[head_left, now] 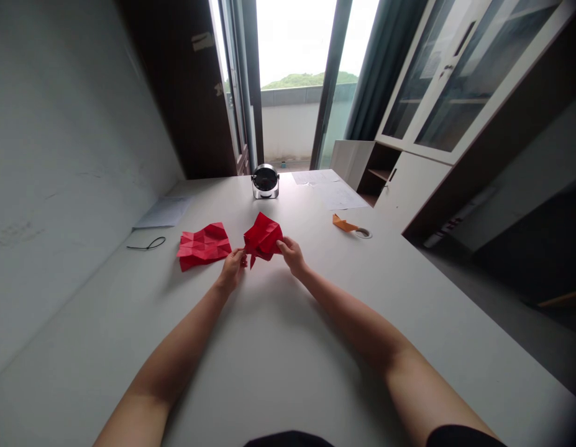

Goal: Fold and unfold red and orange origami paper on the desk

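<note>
Between my two hands a red folded paper [263,234] is held up over the white table, partly folded, with a pointed flap hanging down. My left hand [233,266] pinches its left edge, fingers closed. On the right edge, my right hand [291,252] grips the paper between thumb and fingers. A second red creased paper [204,245] lies spread on the table just left of my left hand, its surface marked with a grid of fold lines.
The white table [278,372] stretches toward a glass door. A round black fan-like device [265,181] stands at the back. An orange folded paper [344,223] and a tape roll [363,233] lie right. A black cord [148,244] and white sheets [163,212] lie left.
</note>
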